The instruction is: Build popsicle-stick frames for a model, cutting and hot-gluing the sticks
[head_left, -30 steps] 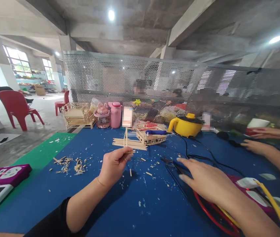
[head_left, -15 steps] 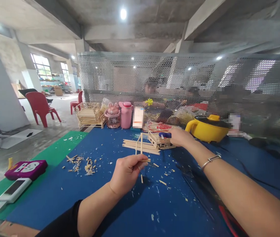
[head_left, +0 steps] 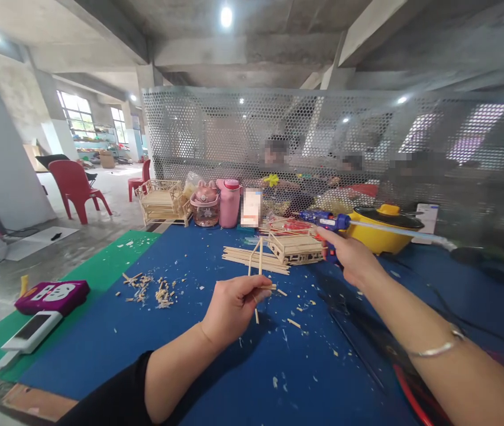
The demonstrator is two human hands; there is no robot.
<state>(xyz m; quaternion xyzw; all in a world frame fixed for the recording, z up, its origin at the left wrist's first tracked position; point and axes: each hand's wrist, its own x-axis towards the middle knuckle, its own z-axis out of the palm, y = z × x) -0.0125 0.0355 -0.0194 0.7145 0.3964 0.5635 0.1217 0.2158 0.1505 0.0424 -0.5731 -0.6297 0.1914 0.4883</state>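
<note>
My left hand (head_left: 236, 305) is closed in a pinch on a small frame of thin wooden sticks (head_left: 260, 260), which stands up above the fingers with one stick end poking out below. My right hand (head_left: 355, 260) is wrapped round the handle of a blue hot glue gun (head_left: 323, 220). Its nozzle points left, and a long pale glue stick (head_left: 403, 232) sticks out of its back. Beyond my left hand lies a bundle of wooden sticks (head_left: 252, 260). Close to the glue gun stands a small wooden stick model (head_left: 296, 247).
Wood scraps (head_left: 163, 293) litter the blue table mat (head_left: 145, 355). Behind stand a pink bottle (head_left: 229, 204), a pink jar (head_left: 205, 207), a larger stick model (head_left: 163, 204) and a yellow pot (head_left: 380, 231). A perforated metal screen (head_left: 216, 136) backs the table, with people beyond it.
My right hand has drawn back to the right from beside the small model, lifting and turning the glue gun so its body shows. My left hand and the stick frame have barely moved.
</note>
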